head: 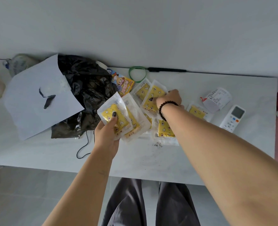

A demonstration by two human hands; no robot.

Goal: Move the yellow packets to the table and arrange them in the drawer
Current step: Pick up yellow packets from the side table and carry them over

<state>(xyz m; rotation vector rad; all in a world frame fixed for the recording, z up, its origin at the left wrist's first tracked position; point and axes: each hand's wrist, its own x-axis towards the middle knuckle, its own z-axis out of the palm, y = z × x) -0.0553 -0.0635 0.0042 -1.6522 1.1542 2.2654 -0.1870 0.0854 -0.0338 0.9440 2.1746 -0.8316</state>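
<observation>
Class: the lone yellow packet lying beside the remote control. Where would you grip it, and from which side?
Pinch the yellow packet by its clear right border, coming from the remote control side. It lies flat, and the right hand and forearm crowd its left.

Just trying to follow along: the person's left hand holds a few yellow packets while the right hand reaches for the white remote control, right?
Not quite. The head view shows the right hand pinching a yellow star-patterned plastic packet in the pile on the white table, not the white remote control, which lies untouched further right. The left hand does hold a few yellow packets.
</observation>
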